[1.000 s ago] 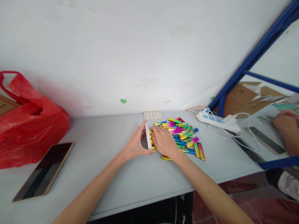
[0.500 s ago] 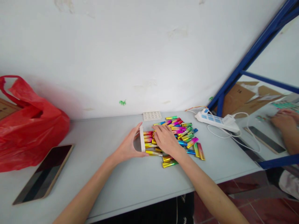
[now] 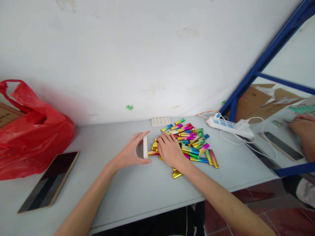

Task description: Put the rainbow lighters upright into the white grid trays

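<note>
My left hand (image 3: 130,152) grips a thin white tray (image 3: 145,147) stood on its long edge, thumb at the near end and fingers at the far end. My right hand (image 3: 171,150) is curled over several shiny, gradient-coloured lighters (image 3: 191,150), partly hidden under the palm and fingers. Yellow ends stick out to the left of its fingertips. One red and yellow lighter (image 3: 153,153) reaches the tray's face. More lighters lie in a loose heap to the right of and behind this hand.
Against the wall lies a white tray with a grid of holes (image 3: 160,121). A white power strip (image 3: 230,126) with cables is at the right. On the left are a dark-screened tablet (image 3: 49,182) and a red plastic bag (image 3: 36,131). Beyond the blue frame (image 3: 258,62), another person's hand (image 3: 304,126) shows.
My left hand and the upright tray have shifted slightly left. My right hand has also moved left and a little down, and lighters under it are bunched closer together.
</note>
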`<state>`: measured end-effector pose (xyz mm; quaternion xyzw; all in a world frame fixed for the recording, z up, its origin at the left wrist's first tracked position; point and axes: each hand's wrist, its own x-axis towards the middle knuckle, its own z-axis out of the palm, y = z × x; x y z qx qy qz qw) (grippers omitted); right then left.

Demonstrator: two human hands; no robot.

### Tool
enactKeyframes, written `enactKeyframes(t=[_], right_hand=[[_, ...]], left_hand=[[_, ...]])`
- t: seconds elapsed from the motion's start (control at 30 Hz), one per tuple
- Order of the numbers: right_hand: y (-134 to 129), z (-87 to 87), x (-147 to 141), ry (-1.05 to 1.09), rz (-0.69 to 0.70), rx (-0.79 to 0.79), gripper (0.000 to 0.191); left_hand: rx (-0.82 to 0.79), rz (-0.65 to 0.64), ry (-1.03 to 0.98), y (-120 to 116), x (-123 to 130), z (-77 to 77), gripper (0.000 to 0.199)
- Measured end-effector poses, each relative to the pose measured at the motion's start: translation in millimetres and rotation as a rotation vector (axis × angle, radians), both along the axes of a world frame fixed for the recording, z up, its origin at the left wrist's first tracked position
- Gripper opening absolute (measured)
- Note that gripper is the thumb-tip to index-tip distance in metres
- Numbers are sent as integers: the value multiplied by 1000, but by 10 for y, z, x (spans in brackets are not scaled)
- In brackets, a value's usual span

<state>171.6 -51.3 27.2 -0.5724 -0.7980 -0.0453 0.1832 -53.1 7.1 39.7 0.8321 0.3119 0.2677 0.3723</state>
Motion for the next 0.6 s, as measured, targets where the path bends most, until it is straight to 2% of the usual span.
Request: enactKeyframes(t=[0.1,0.2,0.4,0.47,0.6], right_hand=[[3,19,10,28,-7,-3,29],[-13,60,-15,74,-6,4,29],[-30,124,-125,47,220,-29,21],[-17,127,-98,31,228,-49,17],[11,101,10,67,293,-7,22]], left_hand=[[-37,-13,25,51,-152,49,114],[-75,-16,20,58,-173,45,114],[-70,1,-56,-4,17,-46,113],[-66,3,-57,0,7,-40,111],[-74,19,-40,36,-83,4,106]])
